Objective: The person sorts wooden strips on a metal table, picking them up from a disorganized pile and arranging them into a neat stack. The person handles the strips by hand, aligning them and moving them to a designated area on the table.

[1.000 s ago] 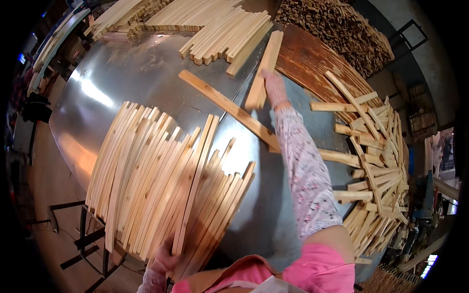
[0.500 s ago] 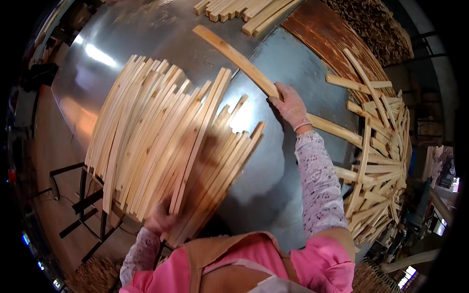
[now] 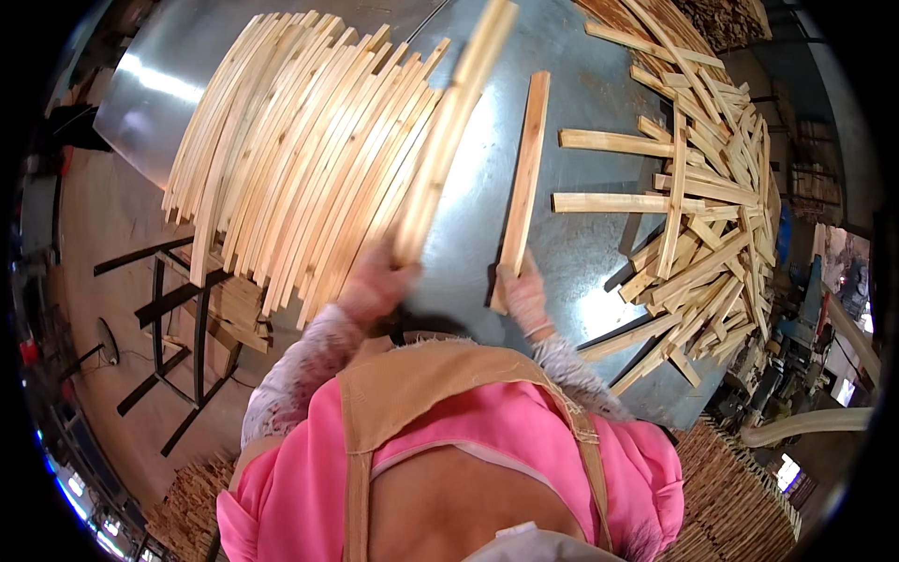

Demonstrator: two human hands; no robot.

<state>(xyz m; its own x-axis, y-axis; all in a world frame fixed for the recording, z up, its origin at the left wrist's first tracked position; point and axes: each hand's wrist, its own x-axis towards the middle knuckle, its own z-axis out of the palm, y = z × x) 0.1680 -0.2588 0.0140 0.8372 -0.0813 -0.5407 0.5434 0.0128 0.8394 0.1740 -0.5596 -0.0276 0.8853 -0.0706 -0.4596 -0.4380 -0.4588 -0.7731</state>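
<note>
My left hand [image 3: 377, 283], smeared a little by motion, is closed round the near end of a pale wooden strip [image 3: 456, 122]. That piece slants up and away; blur hides whether a second strip lies along it. In my right hand [image 3: 524, 292] a single wooden strip [image 3: 527, 178] is gripped near its lower end, pointing away from me. To the left lies a broad row of wooden strips [image 3: 309, 159], side by side with uneven ends. My left hand is at the right near corner of this row.
A shiny metal table [image 3: 501, 150] lies under the wood. At right spreads a jumbled heap of strips [image 3: 716, 201], several reaching toward my right hand. A black metal frame [image 3: 199, 323] stands below the table's left edge. Bundled wood [image 3: 726, 478] is at lower right.
My right hand has come back toward my body with its strip, now pointing straight away. My left hand has moved right and raised a strip off the row. The view has shifted.
</note>
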